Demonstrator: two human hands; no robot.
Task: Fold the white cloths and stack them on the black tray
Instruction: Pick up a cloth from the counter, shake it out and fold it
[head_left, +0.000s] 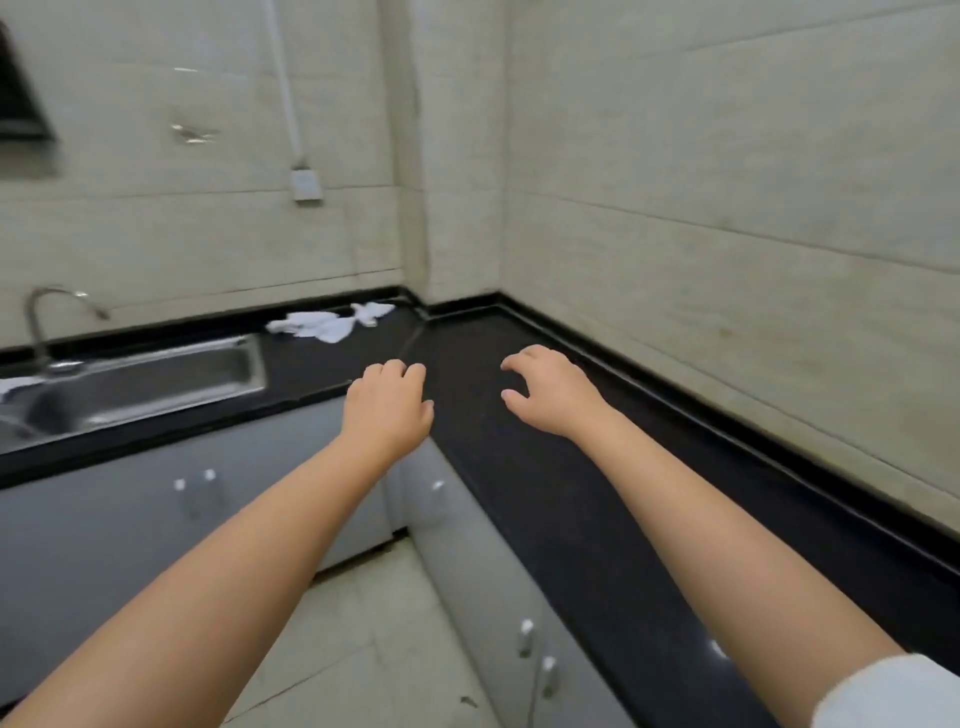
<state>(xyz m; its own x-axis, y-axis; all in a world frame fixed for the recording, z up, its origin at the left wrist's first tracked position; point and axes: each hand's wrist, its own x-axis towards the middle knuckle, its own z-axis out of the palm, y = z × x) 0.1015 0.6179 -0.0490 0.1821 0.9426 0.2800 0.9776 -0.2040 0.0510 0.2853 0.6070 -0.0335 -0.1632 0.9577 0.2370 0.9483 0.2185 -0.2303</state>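
Note:
Crumpled white cloths (331, 323) lie in a loose heap on the black countertop (545, 493), near the back wall and right of the sink. Both my arms reach out over the inner corner of the counter. My left hand (387, 408) hovers palm down with its fingers curled under, holding nothing. My right hand (545, 389) hovers beside it with fingers spread and bent, also holding nothing. Both hands are well short of the cloths. No black tray is visible.
A steel sink (135, 384) with a curved tap (39, 322) is set into the counter at left, something white at its left edge. Grey cabinet doors with knobs (527, 636) run below. Tiled walls close the corner; a wall socket (305, 186) hangs above.

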